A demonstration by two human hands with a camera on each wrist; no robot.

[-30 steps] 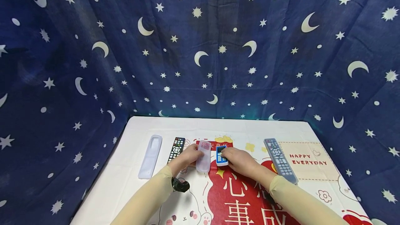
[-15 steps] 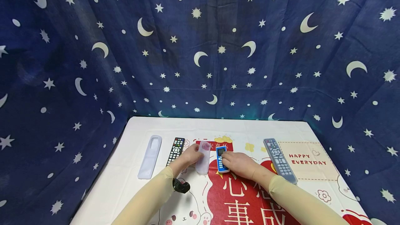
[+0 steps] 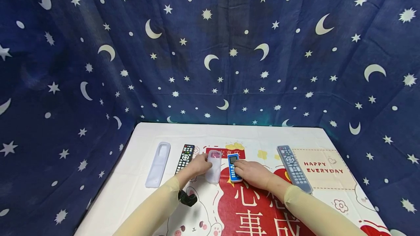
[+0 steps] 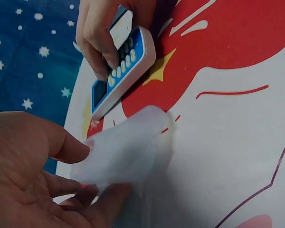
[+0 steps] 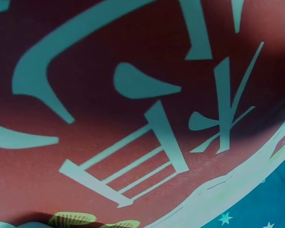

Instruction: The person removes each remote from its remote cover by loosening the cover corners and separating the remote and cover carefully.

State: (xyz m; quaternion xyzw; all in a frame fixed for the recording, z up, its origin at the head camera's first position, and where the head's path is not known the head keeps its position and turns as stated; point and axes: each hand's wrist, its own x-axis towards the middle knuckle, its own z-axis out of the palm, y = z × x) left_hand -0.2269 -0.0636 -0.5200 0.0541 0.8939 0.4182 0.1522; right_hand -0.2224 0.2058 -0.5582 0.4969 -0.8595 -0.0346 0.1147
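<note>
A translucent remote cover is in my left hand, near the table's middle. In the left wrist view the thumb lies at the edge of the cover, with fingers beneath it. Just right of it, a small blue-and-white remote control has its screen end pointing away from me. My right hand grips this remote from its right side. In the left wrist view several fingertips rest over the keys of the remote. The right wrist view shows neither hand nor remote.
Left of my left hand lies a black remote, partly behind that hand. Farther left is a long translucent cover. A grey remote that looks sleeved lies on the right. A printed cloth covers the table; a starry curtain hangs behind.
The blue remote has gone from tilted, its near end toward the camera, to showing more of its face. The translucent cover has shifted slightly toward me, and my left fingers sit differently on it.
</note>
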